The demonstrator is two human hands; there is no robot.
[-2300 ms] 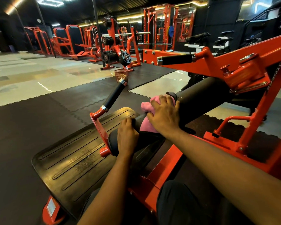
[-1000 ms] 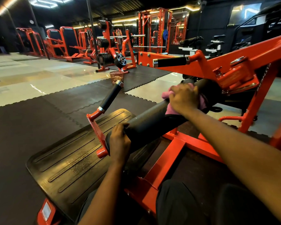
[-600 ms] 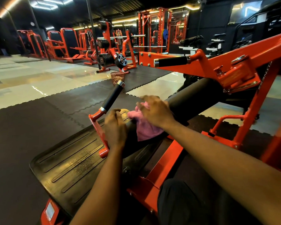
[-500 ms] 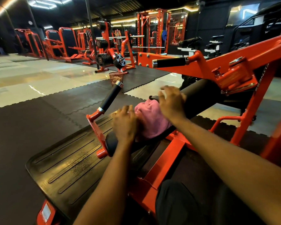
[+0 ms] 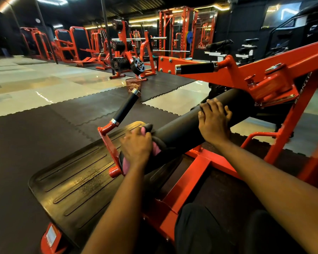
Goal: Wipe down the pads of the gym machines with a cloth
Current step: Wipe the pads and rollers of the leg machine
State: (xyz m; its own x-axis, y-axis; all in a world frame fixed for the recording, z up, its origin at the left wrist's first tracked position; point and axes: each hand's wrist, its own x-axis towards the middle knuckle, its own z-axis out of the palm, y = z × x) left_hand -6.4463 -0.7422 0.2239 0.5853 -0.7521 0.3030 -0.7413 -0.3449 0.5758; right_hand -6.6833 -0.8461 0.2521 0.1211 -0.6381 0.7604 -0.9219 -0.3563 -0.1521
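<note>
My left hand (image 5: 136,146) grips the pink cloth (image 5: 156,149) at the near end of the long black pad (image 5: 180,129), my right hand (image 5: 214,123) lies on its middle with fingers loosely straight, so I judge this pad is only partly wiped and the other machines (image 5: 70,46) wait.

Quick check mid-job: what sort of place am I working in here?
A weight-training gym, most likely a commercial one. Racked weight plates stand across the floor, an orange power rack rises farther back, and the left hand holds the pink cloth on a machine's black roller pad.
</note>
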